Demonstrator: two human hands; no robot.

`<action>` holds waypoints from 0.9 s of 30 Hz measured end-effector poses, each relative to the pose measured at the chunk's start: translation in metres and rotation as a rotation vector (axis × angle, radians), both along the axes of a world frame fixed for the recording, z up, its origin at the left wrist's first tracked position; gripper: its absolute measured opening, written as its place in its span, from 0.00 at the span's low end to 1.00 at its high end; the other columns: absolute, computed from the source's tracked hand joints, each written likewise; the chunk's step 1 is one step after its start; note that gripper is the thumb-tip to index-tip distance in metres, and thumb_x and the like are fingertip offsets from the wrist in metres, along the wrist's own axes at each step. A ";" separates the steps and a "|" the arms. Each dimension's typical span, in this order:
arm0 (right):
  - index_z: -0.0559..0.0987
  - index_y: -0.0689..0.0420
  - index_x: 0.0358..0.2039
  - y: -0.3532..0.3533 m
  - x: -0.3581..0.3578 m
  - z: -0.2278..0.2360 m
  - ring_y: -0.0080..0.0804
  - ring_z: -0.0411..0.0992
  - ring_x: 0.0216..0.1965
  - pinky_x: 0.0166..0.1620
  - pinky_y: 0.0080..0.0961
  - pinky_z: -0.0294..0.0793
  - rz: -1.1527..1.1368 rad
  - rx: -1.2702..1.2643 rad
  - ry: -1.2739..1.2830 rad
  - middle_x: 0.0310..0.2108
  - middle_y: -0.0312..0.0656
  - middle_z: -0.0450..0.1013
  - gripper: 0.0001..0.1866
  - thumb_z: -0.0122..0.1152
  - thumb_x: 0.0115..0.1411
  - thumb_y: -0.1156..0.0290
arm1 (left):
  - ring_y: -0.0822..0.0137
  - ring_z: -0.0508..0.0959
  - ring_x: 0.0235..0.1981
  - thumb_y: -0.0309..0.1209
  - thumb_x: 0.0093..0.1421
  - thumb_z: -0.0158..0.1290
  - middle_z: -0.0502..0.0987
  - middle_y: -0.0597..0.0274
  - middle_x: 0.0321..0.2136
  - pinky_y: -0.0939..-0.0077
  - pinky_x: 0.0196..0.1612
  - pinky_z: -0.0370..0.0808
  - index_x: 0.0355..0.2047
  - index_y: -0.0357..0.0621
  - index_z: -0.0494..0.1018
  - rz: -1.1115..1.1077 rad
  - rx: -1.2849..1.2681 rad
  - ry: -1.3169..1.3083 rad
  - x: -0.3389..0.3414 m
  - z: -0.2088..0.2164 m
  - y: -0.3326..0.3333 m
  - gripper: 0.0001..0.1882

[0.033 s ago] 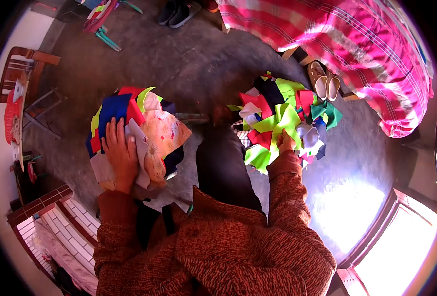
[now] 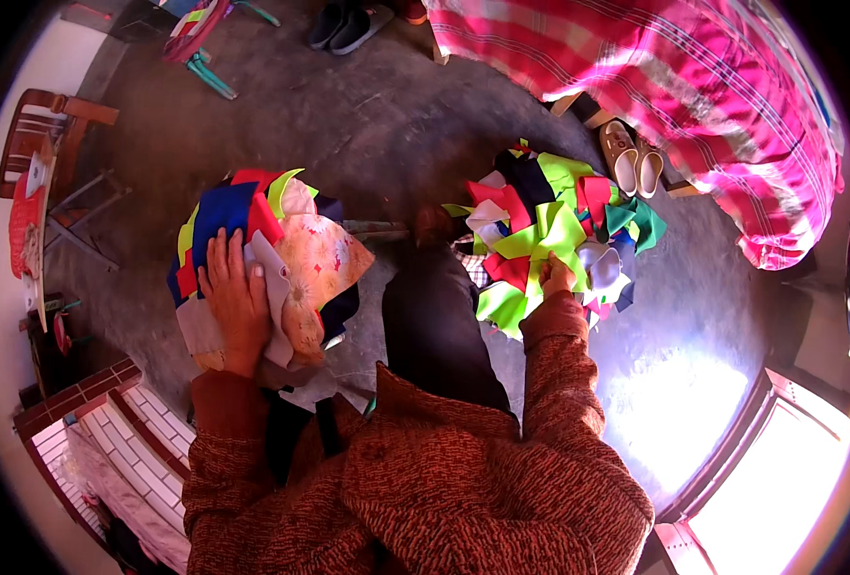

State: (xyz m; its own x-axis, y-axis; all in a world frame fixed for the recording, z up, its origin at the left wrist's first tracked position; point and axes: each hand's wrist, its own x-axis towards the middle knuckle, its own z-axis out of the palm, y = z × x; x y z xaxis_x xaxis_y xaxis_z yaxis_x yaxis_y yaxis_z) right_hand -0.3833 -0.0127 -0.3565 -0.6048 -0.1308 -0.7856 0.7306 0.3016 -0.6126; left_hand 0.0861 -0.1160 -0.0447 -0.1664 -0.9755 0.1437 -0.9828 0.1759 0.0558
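My left hand [image 2: 236, 292] lies flat, fingers stretched out, on a stack of cloth pieces at the left. A blue piece [image 2: 221, 218], a grey piece [image 2: 273, 287] and a flowered peach piece [image 2: 319, 254] show around it. At the right is a loose heap of cloth scraps in lime green, red, navy and white. My right hand [image 2: 556, 278] is closed at the near side of this heap, its fingers pinched at a lime green cloth scrap [image 2: 557, 230]; the fingertips are partly hidden. My dark trouser leg [image 2: 434, 316] comes between the two piles.
A bed with a pink plaid cover [image 2: 626, 57] stands at the far right, tan clogs [image 2: 620, 158] beside it. Dark slippers [image 2: 348, 29] lie on the floor farther off. A stool with green legs [image 2: 209, 72] and a wooden chair [image 2: 56, 125] are at the left.
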 end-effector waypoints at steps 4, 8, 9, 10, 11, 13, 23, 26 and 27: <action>0.71 0.52 0.21 -0.015 0.011 0.039 0.21 0.64 0.19 0.22 0.20 0.62 0.117 -0.141 0.085 0.18 0.32 0.66 0.10 0.62 0.53 0.66 | 0.53 0.52 0.63 0.40 0.61 0.37 0.55 0.54 0.61 0.48 0.62 0.42 0.60 0.47 0.56 0.023 0.008 -0.021 0.000 0.001 0.005 0.27; 0.72 0.52 0.25 -0.036 0.008 0.104 0.22 0.67 0.33 0.37 0.23 0.67 0.284 -0.444 0.207 0.27 0.30 0.68 0.11 0.63 0.52 0.61 | 0.54 0.52 0.63 0.39 0.61 0.38 0.55 0.54 0.61 0.49 0.62 0.42 0.60 0.47 0.56 0.004 -0.033 -0.010 0.000 -0.002 0.004 0.26; 0.72 0.53 0.25 -0.042 0.013 0.128 0.22 0.67 0.33 0.39 0.24 0.67 0.341 -0.530 0.218 0.28 0.30 0.68 0.10 0.62 0.54 0.63 | 0.54 0.52 0.63 0.39 0.61 0.38 0.55 0.54 0.61 0.49 0.62 0.42 0.60 0.47 0.57 -0.001 -0.036 -0.008 0.000 -0.001 0.004 0.26; 0.72 0.53 0.25 -0.049 0.017 0.149 0.22 0.67 0.33 0.39 0.24 0.67 0.373 -0.603 0.207 0.28 0.30 0.68 0.09 0.61 0.54 0.64 | 0.54 0.52 0.63 0.39 0.61 0.39 0.55 0.54 0.61 0.49 0.62 0.42 0.59 0.47 0.57 -0.001 -0.041 -0.008 0.000 0.001 0.005 0.26; 0.72 0.54 0.25 -0.055 0.023 0.170 0.22 0.67 0.34 0.40 0.25 0.67 0.407 -0.675 0.193 0.29 0.30 0.68 0.08 0.60 0.55 0.65 | 0.54 0.52 0.63 0.39 0.61 0.39 0.55 0.55 0.61 0.49 0.62 0.43 0.59 0.47 0.58 0.000 -0.047 -0.008 0.000 0.004 0.007 0.26; 0.75 0.57 0.32 -0.064 0.035 0.208 0.25 0.69 0.37 0.45 0.26 0.67 0.424 -0.891 0.064 0.32 0.33 0.71 0.07 0.56 0.58 0.67 | 0.54 0.53 0.63 0.40 0.61 0.40 0.57 0.55 0.61 0.48 0.62 0.43 0.58 0.48 0.59 0.001 -0.085 0.016 0.001 0.000 0.007 0.25; 0.71 0.60 0.48 -0.043 0.141 0.354 0.47 0.68 0.51 0.47 0.41 0.71 0.644 -1.470 -0.362 0.47 0.47 0.71 0.22 0.59 0.53 0.65 | 0.54 0.51 0.64 0.44 0.60 0.42 0.56 0.53 0.61 0.44 0.62 0.41 0.59 0.51 0.58 0.034 -0.158 0.072 0.007 -0.002 0.010 0.28; 0.70 0.59 0.50 -0.028 0.162 0.371 0.48 0.68 0.50 0.46 0.42 0.71 0.619 -1.479 -0.374 0.48 0.47 0.71 0.25 0.59 0.52 0.65 | 0.52 0.46 0.65 0.45 0.58 0.45 0.53 0.51 0.62 0.41 0.61 0.38 0.60 0.51 0.57 0.054 -0.236 0.097 0.009 0.006 0.017 0.31; 0.70 0.59 0.50 -0.021 0.165 0.376 0.48 0.68 0.50 0.46 0.42 0.71 0.639 -1.490 -0.384 0.48 0.47 0.70 0.26 0.59 0.52 0.64 | 0.51 0.47 0.65 0.44 0.58 0.46 0.52 0.52 0.62 0.42 0.61 0.38 0.60 0.51 0.57 0.033 -0.257 0.124 0.004 0.012 0.018 0.30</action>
